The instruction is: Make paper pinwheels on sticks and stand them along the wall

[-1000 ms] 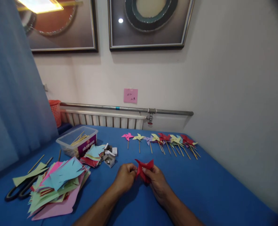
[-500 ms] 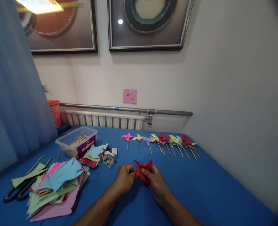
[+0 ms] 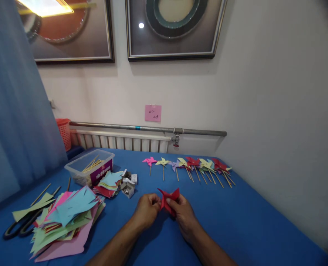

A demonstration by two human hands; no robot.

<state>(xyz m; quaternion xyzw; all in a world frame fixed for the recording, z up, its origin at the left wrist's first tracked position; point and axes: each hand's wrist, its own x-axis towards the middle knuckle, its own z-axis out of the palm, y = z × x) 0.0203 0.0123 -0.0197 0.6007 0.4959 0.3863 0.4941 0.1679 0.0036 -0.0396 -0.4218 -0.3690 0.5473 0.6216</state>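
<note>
A red paper pinwheel [image 3: 168, 201] with folded-in blades is held just above the blue table, between my two hands. My right hand [image 3: 182, 208] grips it from the right, the thumb pressed on its middle. At its left edge, my left hand [image 3: 148, 208] is closed with thumb and finger pinched together on the paper; anything else small in that pinch is hidden. No stick shows on this pinwheel.
Pinwheels on sticks [image 3: 193, 162] lie in a row at the back. On the left are a paper stack [image 3: 66, 218], scissors [image 3: 27, 223], smaller cut sheets [image 3: 110, 183], small open boxes [image 3: 128, 188] of metal bits and a plastic tub [image 3: 90, 168] of sticks.
Both hands stay in place on the red pinwheel, with hardly any movement. The whole view has shifted very slightly.
</note>
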